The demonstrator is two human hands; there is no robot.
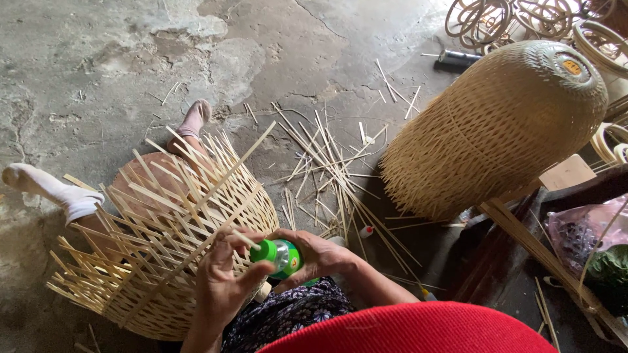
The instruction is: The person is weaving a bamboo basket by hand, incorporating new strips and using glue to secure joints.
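Observation:
A half-woven bamboo basket [163, 242] lies on its side across my lap, loose strips fanning out toward the left. My left hand [219, 281] rests against its woven wall and grips the green cap end of a small green bottle [278, 255]. My right hand [314, 255] wraps around the bottle's body from the right. Both hands hold the bottle just in front of the basket's rim. My feet in white socks [52, 189] stick out beyond the basket on the left.
A finished tall woven bamboo shade [490, 131] stands at right. Loose bamboo strips [327, 176] lie scattered on the concrete floor. Coiled rattan rings [517, 16] are stacked at top right, and a pink plastic bag [582, 229] sits at right.

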